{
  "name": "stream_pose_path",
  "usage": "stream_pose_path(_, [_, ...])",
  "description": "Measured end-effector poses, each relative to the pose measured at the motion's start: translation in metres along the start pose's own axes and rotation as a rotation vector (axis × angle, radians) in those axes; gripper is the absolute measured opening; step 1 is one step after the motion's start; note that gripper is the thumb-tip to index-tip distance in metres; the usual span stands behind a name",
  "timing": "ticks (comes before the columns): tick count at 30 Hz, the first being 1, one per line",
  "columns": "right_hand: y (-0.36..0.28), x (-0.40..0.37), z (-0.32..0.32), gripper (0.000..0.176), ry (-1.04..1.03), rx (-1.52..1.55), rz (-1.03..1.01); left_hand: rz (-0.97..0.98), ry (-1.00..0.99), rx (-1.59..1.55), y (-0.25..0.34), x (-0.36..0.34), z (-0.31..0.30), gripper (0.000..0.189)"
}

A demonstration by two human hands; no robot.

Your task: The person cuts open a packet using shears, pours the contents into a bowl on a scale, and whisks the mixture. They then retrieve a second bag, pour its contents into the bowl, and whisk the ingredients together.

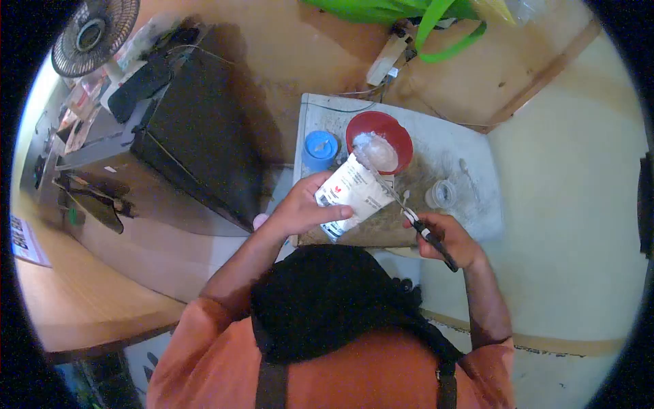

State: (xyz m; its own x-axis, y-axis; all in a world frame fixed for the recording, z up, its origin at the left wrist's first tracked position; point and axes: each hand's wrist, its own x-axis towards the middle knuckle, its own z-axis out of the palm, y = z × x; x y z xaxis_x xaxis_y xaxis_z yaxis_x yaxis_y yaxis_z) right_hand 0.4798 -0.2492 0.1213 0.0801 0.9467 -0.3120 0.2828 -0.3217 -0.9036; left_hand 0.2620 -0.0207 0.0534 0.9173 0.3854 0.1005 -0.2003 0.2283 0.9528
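Note:
My left hand (310,208) grips a white printed packet (353,194), its thumb across the front. The packet tilts so its upper end overlaps the red bowl (407,140), which has white powder (376,151) inside. In my right hand (449,240) is a black-handled utensil (436,247) with a slim metal end pointing up beside the packet's lower right edge; I cannot tell its exact kind. A blue lidded container (319,150) stands left of the bowl. To the right, near my right hand, is a small clear tub (441,194).
The small white table (477,160) has dark smudges. A large dark cabinet-like box (197,136) stands at left, with a fan (92,35) beyond it. A green bag (381,9) and a power strip (390,60) are at the back. A pale wall (572,198) bounds the right.

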Motion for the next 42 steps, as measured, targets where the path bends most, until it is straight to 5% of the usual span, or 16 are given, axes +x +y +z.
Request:
stream_pose_path(18, [-0.001,-0.001,0.011,0.046,0.112,0.017,0.074,-0.031,-0.023,0.000,-0.008,0.002,-0.008,0.055])
stream_pose_path(24, [-0.005,-0.001,0.015,0.049,0.123,-0.176,0.043,-0.043,-0.029,0.028,-0.012,0.002,-0.011,0.053])
stream_pose_path(42, [0.001,0.022,0.023,0.054,0.136,-0.123,0.049,-0.076,-0.062,-0.022,-0.014,0.005,-0.014,0.041])
